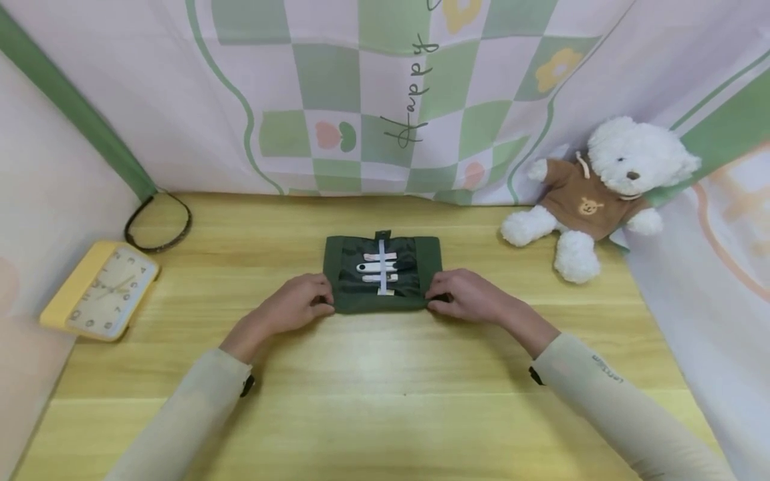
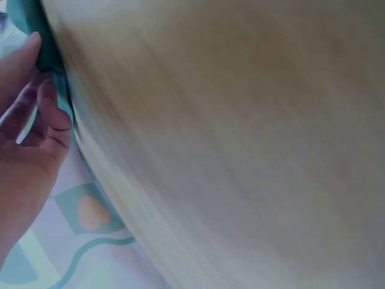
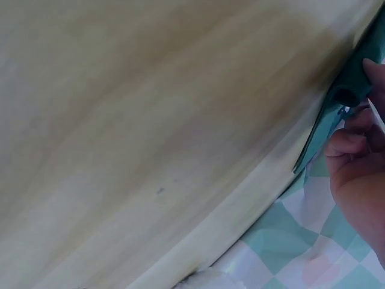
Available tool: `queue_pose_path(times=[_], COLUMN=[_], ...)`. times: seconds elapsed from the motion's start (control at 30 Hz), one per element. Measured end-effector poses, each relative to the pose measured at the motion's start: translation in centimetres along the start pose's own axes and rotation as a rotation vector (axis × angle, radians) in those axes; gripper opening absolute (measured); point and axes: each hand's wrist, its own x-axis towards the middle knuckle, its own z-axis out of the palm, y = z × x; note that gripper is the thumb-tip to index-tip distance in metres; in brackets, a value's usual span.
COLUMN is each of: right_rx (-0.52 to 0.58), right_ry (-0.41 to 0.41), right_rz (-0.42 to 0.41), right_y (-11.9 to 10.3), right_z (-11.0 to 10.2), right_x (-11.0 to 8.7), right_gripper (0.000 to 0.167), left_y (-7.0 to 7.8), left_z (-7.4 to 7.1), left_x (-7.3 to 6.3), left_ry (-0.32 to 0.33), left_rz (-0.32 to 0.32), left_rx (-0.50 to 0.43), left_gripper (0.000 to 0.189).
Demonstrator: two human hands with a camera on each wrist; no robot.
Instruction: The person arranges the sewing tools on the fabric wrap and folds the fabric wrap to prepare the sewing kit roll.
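A dark green fabric case (image 1: 428, 257) lies unfolded on the wooden table, with a small snap tab (image 1: 383, 234) at its far edge. Across its middle runs a pale elastic strap (image 1: 381, 248) over several small tools, among them a white one with a round hole (image 1: 369, 268); their exact kind is too small to tell. My left hand (image 1: 299, 302) pinches the near left corner of the case, thumb and fingers on the green cloth (image 2: 50, 54) in the left wrist view. At the near right corner my right hand (image 1: 472, 297) pinches the fabric, which curls up there (image 3: 349, 84).
To the left stands a yellow clock (image 1: 108, 290), with a dark loop (image 1: 159, 248) behind it. A white teddy bear (image 1: 592, 200) in a brown top sits at the back right. Patterned cloth (image 1: 391, 100) hangs along the table's far edge.
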Motion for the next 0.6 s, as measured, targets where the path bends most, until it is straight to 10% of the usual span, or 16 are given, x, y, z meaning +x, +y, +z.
queue_pose_path(times=[0.6], right_rx=[0.271], right_ry=[-0.105], right_rz=[0.194], right_y=[0.81], right_z=[-0.59], right_x=[0.84], right_gripper=[0.015], left_y=[0.35], left_z=[-0.57], left_x=[0.27], left_ry=[-0.047], left_rz=[-0.128], left_rx=[-0.161], left_gripper=[0.011])
